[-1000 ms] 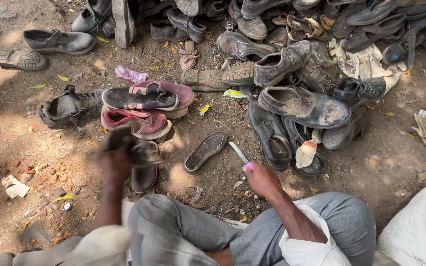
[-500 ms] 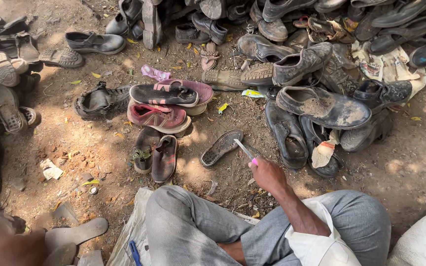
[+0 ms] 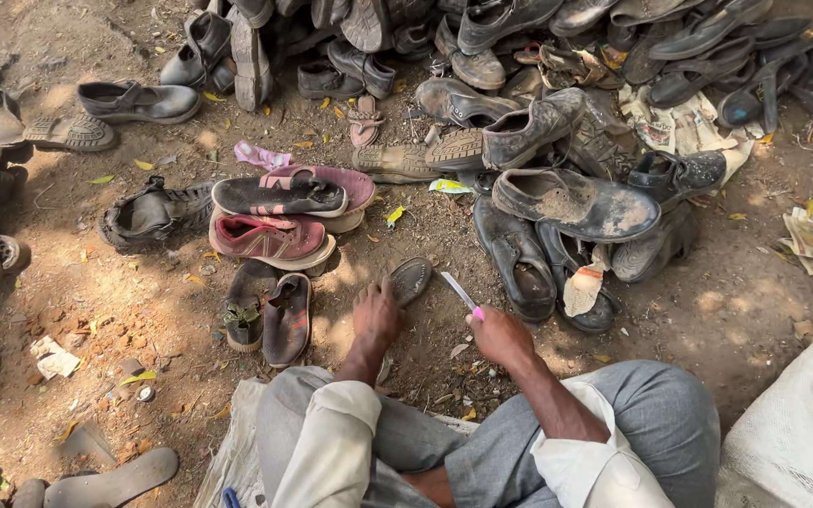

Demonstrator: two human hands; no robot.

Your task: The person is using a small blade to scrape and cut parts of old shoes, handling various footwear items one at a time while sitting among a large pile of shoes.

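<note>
The step in hand looks like fetching the next piece to work on: the person sits on the dirt ground (image 3: 143, 310) before a heap of worn shoes and reaches for a loose dark shoe sole (image 3: 410, 279).

Taking that sole as the landmark and going left to right: well to its left lie a pair of dark sandals (image 3: 270, 315), side by side, and above them a red sneaker (image 3: 270, 237) under a black-and-pink shoe (image 3: 279, 195). Just below and left of the sole, the left hand (image 3: 374, 315) rests on the ground, fingers curled down and closed on nothing that I can see; its fingertips sit at the sole's near end, touching or almost so, I cannot tell which. Just right of the sole, the right hand (image 3: 501, 336) is closed around a small knife (image 3: 460, 293) with a pink handle, the pale blade pointing up and left toward the sole but apart from it. Further right lies a dusty black leather shoe (image 3: 576, 202).

By my judgement, the next move calls for the left fingers to close on the sole's near edge and lift it.
</note>
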